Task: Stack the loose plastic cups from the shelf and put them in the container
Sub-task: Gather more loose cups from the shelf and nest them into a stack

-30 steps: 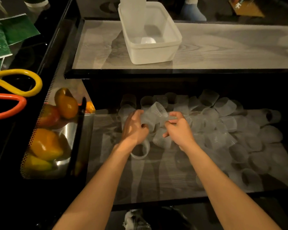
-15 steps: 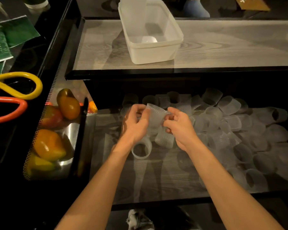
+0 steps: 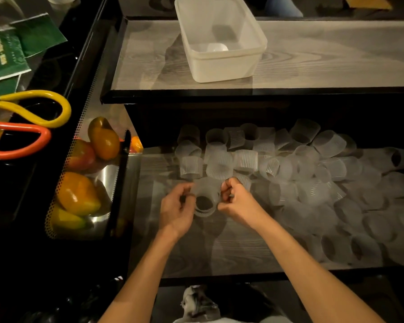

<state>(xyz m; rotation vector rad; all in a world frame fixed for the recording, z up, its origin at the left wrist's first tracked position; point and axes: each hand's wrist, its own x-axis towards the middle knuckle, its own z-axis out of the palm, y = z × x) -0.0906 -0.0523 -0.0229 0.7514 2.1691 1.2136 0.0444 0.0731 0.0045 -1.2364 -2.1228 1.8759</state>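
Note:
Several loose ribbed clear plastic cups (image 3: 289,164) lie scattered over the lower shelf (image 3: 219,248). One clear cup (image 3: 204,199) lies on its side with its mouth toward me, between my hands. My left hand (image 3: 176,208) pinches its left rim and my right hand (image 3: 237,199) grips its right side. The white plastic container (image 3: 222,66) stands on the upper shelf, straight beyond my hands. A single cup (image 3: 217,47) rests in its bottom.
A perforated metal bin (image 3: 75,159) with mangoes (image 3: 76,194) hangs left of the lower shelf. Yellow and orange looped handles (image 3: 33,122) and green booklets (image 3: 7,52) lie further left. The upper shelf's black front edge (image 3: 243,94) overhangs the rear cups.
Both hands have come down and toward me, from the raised cups near the pile to one cup lying low on the shelf. The camera has tilted slightly.

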